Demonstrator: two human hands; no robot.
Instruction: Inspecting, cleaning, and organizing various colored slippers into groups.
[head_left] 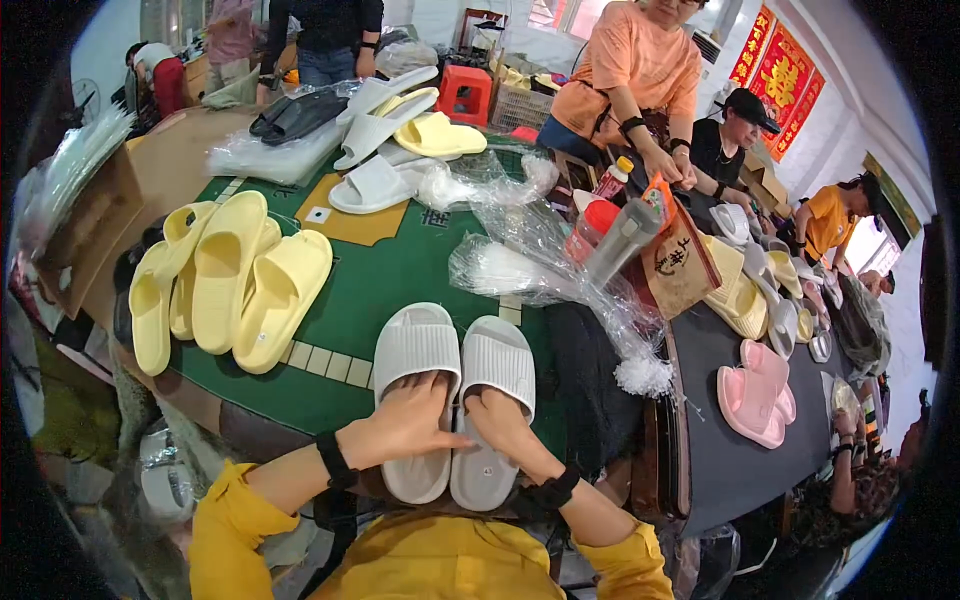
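A pair of light grey slide slippers stands side by side at the near edge of the green table mat, toes pointing away. My left hand reaches into the left grey slipper, its fingers tucked under the ribbed strap and the thumb stretched toward the other slipper. In the right grey slipper, my right hand has its fingers under the strap. Both sets of fingertips are hidden there. Left of the pair lie several pale yellow slippers, partly overlapping.
Clear plastic bags, a grey bottle and a red-lidded jar lie right of the mat's middle. Grey and yellow slippers are heaped at the back. Pink slippers rest on the dark table at right. Other people work around.
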